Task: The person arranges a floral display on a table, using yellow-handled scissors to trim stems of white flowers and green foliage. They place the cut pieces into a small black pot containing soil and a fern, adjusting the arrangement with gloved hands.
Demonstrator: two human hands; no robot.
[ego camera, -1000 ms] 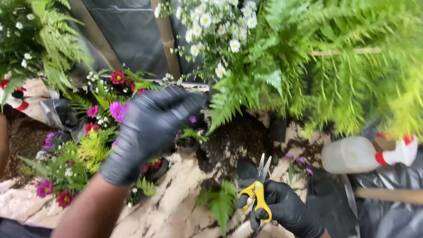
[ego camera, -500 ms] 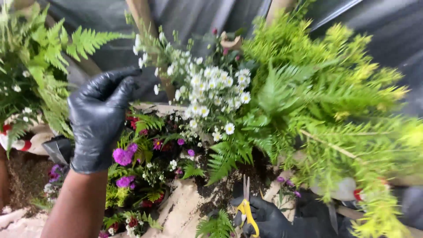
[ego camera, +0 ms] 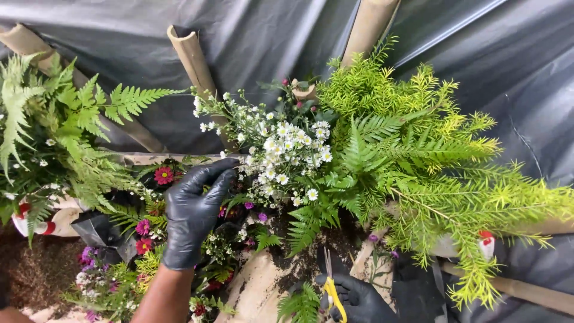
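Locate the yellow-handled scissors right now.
Head view, bottom centre: the yellow-handled scissors sit in the right hand, blades up, below the white daisies.

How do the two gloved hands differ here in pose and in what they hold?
The left hand is raised with fingers stretched toward the white flowers; the right hand sits low at the frame's bottom edge. The left hand holds nothing; the right hand grips yellow-handled scissors, blades pointing up. Both wear black gloves.

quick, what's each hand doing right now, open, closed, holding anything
Left hand: open, fingers reaching to the white daisy stems, holding nothing.
Right hand: closed on the yellow-handled scissors.
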